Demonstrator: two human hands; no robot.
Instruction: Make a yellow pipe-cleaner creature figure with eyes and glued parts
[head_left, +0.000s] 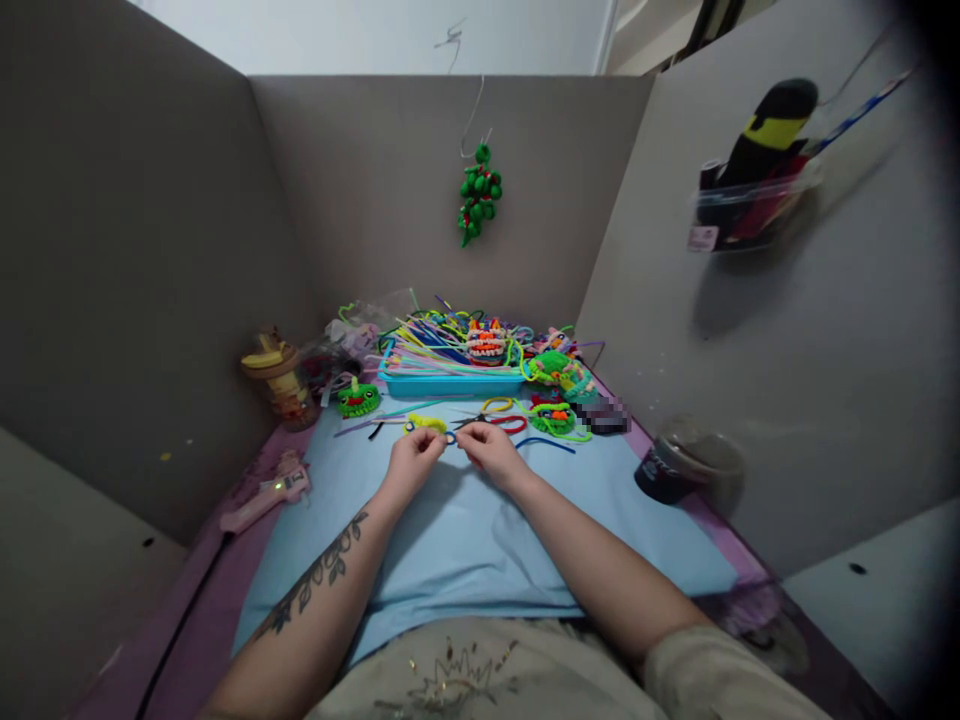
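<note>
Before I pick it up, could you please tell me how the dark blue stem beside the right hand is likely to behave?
The dark blue stem is probably very light, since it looks thin. It likely bends easily yet keeps its shape, as it lies in a gentle curve. That curve should also discourage rolling across the light blue sheet.

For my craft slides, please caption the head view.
Left hand and right hand hold a small blue piece over light-blue cloth.

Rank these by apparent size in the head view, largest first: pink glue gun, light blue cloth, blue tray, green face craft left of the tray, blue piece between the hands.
1. Light blue cloth
2. Blue tray
3. Pink glue gun
4. Green face craft
5. Blue piece, partly covered
</note>
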